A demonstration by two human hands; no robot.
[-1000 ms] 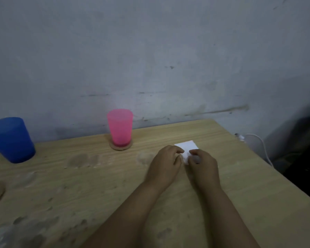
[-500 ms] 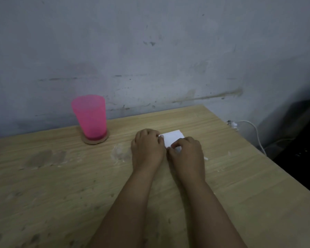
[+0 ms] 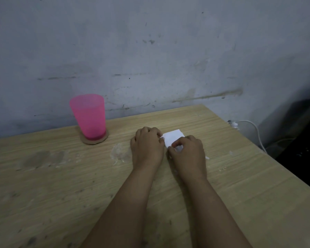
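Two grips meet at one small white paper [image 3: 174, 137], which lies flat on the table [image 3: 61, 176] towards its far right part, a little short of the wall [image 3: 150, 51]. Your left grip [image 3: 148, 145] sits knuckles up with its fingers curled under, and the fingertips [image 3: 160, 138] come down on the paper's left edge, holding it there. Your right grip [image 3: 188, 153] is just beside it, almost touching, also with fingers curled. Its thumb and forefinger pinch the paper's near edge, where a bit of white shows between them. How much of the paper lies under that hand you cannot tell, since the hand covers the near corner. The far half of the paper is in plain sight and looks square-cornered and smooth.

Both forearms run up from the near edge of the table and lie close together.

Left of your hands, well apart from the paper, a pink cup [image 3: 89, 117] stands upright on a round coaster [image 3: 89, 141] near the wall. Pale smears mark the table between cup and hands. Beyond the table's right edge a white cable [image 3: 254, 129] hangs down along the wall.
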